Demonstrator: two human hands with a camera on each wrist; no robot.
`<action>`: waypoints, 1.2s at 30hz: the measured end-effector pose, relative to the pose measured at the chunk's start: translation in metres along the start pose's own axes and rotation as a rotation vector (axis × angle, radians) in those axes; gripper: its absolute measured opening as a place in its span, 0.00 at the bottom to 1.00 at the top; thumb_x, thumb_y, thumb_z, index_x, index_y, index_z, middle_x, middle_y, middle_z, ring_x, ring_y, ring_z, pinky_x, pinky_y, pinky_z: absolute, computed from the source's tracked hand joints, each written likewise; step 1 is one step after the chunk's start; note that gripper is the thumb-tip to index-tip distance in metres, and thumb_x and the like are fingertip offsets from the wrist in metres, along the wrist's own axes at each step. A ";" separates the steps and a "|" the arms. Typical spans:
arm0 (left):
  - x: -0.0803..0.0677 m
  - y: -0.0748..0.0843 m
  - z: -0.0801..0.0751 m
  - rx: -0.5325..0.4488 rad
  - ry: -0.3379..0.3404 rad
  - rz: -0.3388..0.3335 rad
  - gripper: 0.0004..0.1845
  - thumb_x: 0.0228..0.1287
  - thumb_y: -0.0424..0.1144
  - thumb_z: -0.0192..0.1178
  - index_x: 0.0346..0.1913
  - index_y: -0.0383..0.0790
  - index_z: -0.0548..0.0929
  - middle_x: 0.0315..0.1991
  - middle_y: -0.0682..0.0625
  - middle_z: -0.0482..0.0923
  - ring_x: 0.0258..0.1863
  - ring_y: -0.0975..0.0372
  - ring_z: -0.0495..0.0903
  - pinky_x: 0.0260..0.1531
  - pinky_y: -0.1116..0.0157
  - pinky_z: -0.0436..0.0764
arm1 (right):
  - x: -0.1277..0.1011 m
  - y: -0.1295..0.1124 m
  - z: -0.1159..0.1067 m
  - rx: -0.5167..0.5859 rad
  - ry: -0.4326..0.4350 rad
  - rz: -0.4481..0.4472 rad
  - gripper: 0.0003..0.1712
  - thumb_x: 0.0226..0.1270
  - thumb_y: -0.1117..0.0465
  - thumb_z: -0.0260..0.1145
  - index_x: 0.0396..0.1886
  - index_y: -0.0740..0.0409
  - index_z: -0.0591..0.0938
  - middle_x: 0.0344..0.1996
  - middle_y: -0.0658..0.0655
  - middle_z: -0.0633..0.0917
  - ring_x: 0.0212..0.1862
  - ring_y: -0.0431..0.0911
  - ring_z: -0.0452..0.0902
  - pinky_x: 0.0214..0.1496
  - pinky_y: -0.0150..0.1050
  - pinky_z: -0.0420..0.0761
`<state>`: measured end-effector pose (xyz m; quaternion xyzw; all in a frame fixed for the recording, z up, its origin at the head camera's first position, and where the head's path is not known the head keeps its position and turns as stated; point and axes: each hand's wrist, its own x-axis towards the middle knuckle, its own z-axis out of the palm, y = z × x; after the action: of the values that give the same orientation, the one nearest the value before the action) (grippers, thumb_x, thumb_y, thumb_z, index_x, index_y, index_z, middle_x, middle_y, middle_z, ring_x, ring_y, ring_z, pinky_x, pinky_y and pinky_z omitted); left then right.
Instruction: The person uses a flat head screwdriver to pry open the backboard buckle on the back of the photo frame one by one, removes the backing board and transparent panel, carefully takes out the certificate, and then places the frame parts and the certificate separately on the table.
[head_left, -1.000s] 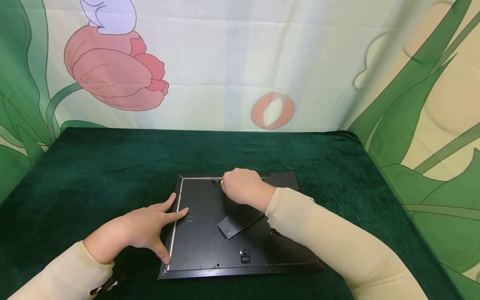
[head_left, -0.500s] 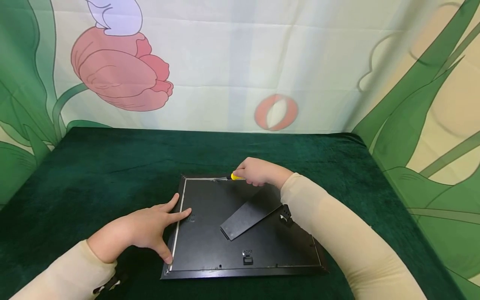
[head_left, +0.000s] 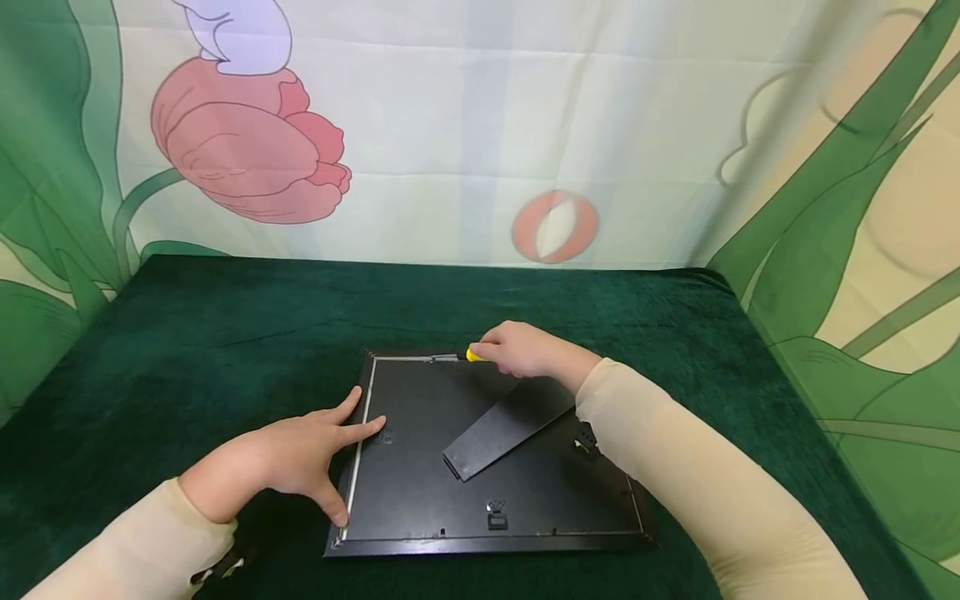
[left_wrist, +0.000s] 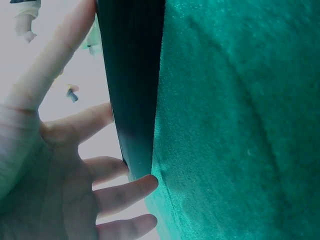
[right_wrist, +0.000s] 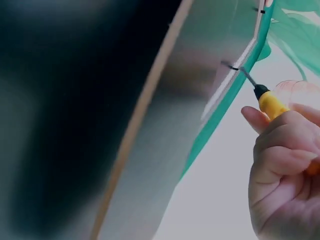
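A black picture frame (head_left: pixel 420 500) lies face down, its backing board and folded stand leg (head_left: pixel 498 433) showing. My left hand (head_left: pixel 300 454) rests on the frame's left side with thumb and fingers spread; in the left wrist view, fingers (left_wrist: pixel 80 125) touch the black edge. At the far side, my right hand (head_left: pixel 528 350) grips a screwdriver with a yellow handle (right_wrist: pixel 272 105) and black collar. Its thin metal shaft reaches left along the far rim, and the tip is at a small dark tab (right_wrist: pixel 230 65) on the inner edge. The curled fingers hide most of the handle.
Dark green velvet cloth (head_left: pixel 225 333) covers the table around the frame. A small metal hanger (head_left: pixel 497 515) sits near the board's front edge, and another black fitting (head_left: pixel 585 440) is partly under the right sleeve. A printed curtain (head_left: pixel 420 125) hangs behind.
My right hand has shifted right and turned, bringing the yellow handle and shaft into sight and uncovering more of the board. The left hand stays in place on the frame.
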<state>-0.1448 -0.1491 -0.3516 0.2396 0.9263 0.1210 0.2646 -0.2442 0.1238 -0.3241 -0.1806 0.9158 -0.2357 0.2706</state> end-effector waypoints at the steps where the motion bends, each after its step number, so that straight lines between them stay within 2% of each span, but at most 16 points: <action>1: 0.000 0.000 0.000 -0.002 -0.002 -0.002 0.60 0.13 0.64 0.67 0.63 0.58 0.55 0.65 0.44 0.35 0.59 0.48 0.52 0.47 0.50 0.64 | -0.004 -0.001 0.000 -0.007 0.013 -0.023 0.21 0.64 0.48 0.45 0.42 0.57 0.76 0.10 0.53 0.67 0.12 0.44 0.59 0.18 0.33 0.63; 3: 0.001 0.000 0.000 -0.004 -0.004 -0.005 0.60 0.14 0.64 0.67 0.63 0.58 0.55 0.65 0.44 0.34 0.59 0.48 0.52 0.47 0.50 0.64 | -0.015 -0.002 0.001 -0.009 0.027 -0.077 0.22 0.64 0.47 0.45 0.40 0.58 0.76 0.11 0.54 0.70 0.13 0.45 0.62 0.21 0.34 0.66; 6: 0.001 0.000 0.000 0.000 -0.006 -0.004 0.60 0.14 0.64 0.67 0.63 0.58 0.55 0.65 0.44 0.34 0.58 0.48 0.53 0.46 0.51 0.65 | -0.029 -0.001 0.005 -0.029 0.023 -0.200 0.17 0.63 0.51 0.49 0.38 0.57 0.77 0.15 0.54 0.76 0.16 0.46 0.66 0.24 0.35 0.69; 10: 0.001 -0.001 0.001 0.003 -0.006 0.010 0.60 0.14 0.64 0.67 0.63 0.57 0.54 0.65 0.44 0.34 0.58 0.48 0.53 0.46 0.52 0.66 | -0.047 0.003 0.017 -0.096 -0.048 -0.367 0.08 0.60 0.57 0.55 0.33 0.52 0.79 0.17 0.48 0.78 0.19 0.41 0.69 0.23 0.32 0.69; 14: -0.001 -0.002 0.000 0.005 -0.001 0.010 0.60 0.15 0.64 0.67 0.63 0.56 0.54 0.65 0.43 0.34 0.58 0.47 0.53 0.44 0.53 0.67 | -0.059 0.001 0.033 -0.177 -0.107 -0.482 0.13 0.57 0.51 0.57 0.19 0.52 0.79 0.11 0.45 0.76 0.17 0.36 0.67 0.19 0.30 0.66; 17: -0.001 -0.003 0.000 0.002 0.003 0.011 0.60 0.15 0.64 0.68 0.63 0.56 0.54 0.65 0.43 0.33 0.58 0.47 0.54 0.43 0.53 0.67 | -0.062 -0.001 0.041 -0.229 -0.105 -0.526 0.19 0.56 0.47 0.57 0.13 0.53 0.77 0.08 0.44 0.73 0.15 0.35 0.65 0.18 0.29 0.64; 27: 0.000 -0.002 0.001 -0.017 -0.044 0.007 0.59 0.18 0.64 0.67 0.64 0.59 0.51 0.65 0.46 0.29 0.59 0.48 0.51 0.45 0.52 0.65 | -0.060 -0.008 0.041 -0.321 -0.125 -0.587 0.15 0.55 0.48 0.58 0.14 0.48 0.77 0.09 0.38 0.72 0.13 0.33 0.65 0.16 0.28 0.65; 31: -0.001 -0.002 0.000 -0.012 -0.045 0.014 0.60 0.17 0.66 0.66 0.64 0.58 0.50 0.65 0.45 0.29 0.59 0.48 0.51 0.45 0.52 0.65 | -0.059 -0.011 0.042 -0.384 -0.097 -0.630 0.13 0.55 0.48 0.58 0.14 0.44 0.76 0.09 0.37 0.71 0.13 0.32 0.64 0.15 0.27 0.64; 36: -0.002 -0.002 0.001 0.014 -0.033 0.035 0.64 0.12 0.68 0.65 0.64 0.57 0.50 0.65 0.44 0.29 0.58 0.49 0.51 0.47 0.51 0.62 | -0.054 -0.012 0.042 -0.450 -0.056 -0.683 0.14 0.54 0.48 0.58 0.12 0.43 0.74 0.07 0.38 0.68 0.11 0.32 0.61 0.13 0.28 0.61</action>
<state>-0.1433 -0.1522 -0.3523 0.2596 0.9183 0.1150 0.2760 -0.1752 0.1251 -0.3268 -0.5353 0.8241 -0.1010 0.1552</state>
